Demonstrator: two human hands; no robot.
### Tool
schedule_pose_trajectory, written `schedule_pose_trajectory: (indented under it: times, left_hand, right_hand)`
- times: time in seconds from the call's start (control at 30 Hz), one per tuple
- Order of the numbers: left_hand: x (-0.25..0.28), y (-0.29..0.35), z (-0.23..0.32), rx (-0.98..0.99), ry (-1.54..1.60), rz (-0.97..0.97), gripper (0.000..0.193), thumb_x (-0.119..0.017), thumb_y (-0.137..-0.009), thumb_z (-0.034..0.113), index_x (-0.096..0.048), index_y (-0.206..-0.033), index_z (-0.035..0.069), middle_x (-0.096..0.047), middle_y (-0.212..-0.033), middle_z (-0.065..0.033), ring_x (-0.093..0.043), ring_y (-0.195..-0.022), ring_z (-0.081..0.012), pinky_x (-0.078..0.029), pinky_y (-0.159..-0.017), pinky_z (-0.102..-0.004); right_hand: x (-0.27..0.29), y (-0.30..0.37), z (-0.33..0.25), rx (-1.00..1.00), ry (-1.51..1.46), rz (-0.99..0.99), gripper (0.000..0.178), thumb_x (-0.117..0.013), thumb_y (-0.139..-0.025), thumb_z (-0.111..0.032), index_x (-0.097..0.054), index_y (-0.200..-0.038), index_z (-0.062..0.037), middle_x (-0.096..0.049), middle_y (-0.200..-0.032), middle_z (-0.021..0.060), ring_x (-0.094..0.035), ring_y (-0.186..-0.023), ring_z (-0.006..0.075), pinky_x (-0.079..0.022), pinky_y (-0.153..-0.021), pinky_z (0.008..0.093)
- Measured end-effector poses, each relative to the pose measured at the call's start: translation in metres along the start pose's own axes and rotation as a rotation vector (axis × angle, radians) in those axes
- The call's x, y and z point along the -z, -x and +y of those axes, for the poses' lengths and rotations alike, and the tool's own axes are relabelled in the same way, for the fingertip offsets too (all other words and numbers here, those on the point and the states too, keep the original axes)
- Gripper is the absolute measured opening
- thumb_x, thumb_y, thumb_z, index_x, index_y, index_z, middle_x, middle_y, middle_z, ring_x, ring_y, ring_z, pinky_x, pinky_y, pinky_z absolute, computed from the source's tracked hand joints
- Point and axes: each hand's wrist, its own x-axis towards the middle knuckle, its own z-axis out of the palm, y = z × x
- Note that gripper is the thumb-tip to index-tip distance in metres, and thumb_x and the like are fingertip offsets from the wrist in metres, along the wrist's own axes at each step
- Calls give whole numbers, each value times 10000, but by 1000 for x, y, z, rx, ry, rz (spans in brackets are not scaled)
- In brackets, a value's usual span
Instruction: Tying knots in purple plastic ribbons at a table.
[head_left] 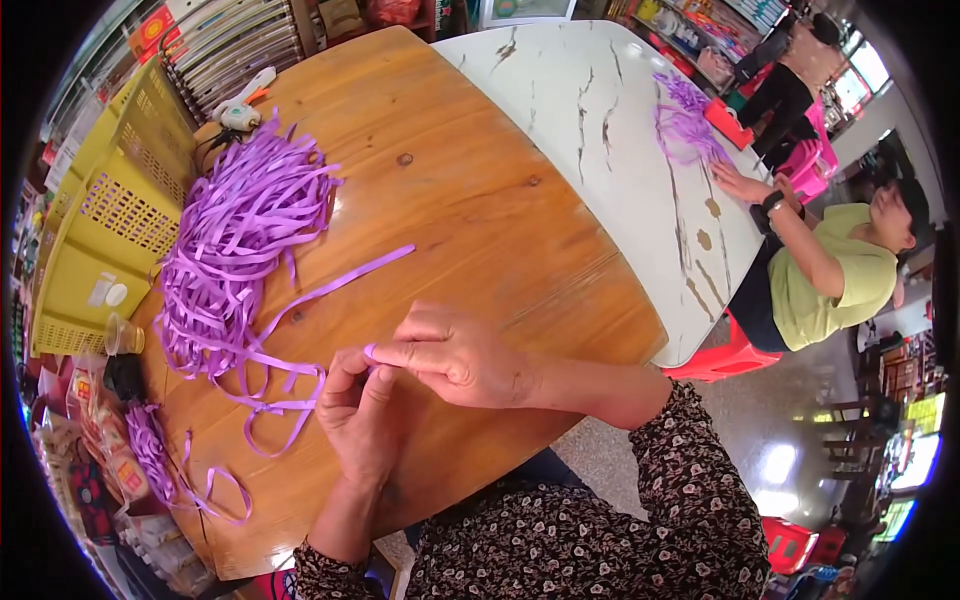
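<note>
My left hand (pixel 358 420) and right hand (pixel 450 355) both pinch one purple ribbon strip (pixel 285 405) over the near wooden table (pixel 470 200); the ribbon pile (pixel 240 230) lies far left.

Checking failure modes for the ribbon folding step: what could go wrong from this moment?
1. The purple ribbon strip pinched between left hand and right hand trails back toward the loose ribbon pile; pulling may snag or drag other strips.
2. The pinch is at the fingertips only, so the fold could slip.
3. Finished ribbon pieces lie near the wooden table edge and might fall.
</note>
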Motion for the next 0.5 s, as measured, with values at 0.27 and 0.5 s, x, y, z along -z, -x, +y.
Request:
schedule_pose_trajectory:
  times: [0.27, 0.5]
  left_hand:
    - [-6, -3, -2, 31, 120, -9, 85, -599, -854, -37, -624, -925, 3, -574, -886, -4, -530, -846, -87, -412, -773, -212]
    - [2, -3, 11, 157, 255, -45, 64, -569, -885, -12, -623, -917, -7, -579, -887, 0, -532, -868, -82, -413, -793, -208]
  right_hand:
    - [4, -5, -8, -318, -235, -66, 252, -650, -811, -12, -613, -1061, -22, -622, -891, 62, -598, -800, 178, -488, -680, 297]
    - [3, -7, -3, -593, -753, -164, 236, -602, -861, 16, -610, -1096, 3, -640, -978, 48, -591, -917, 106, -487, -815, 249]
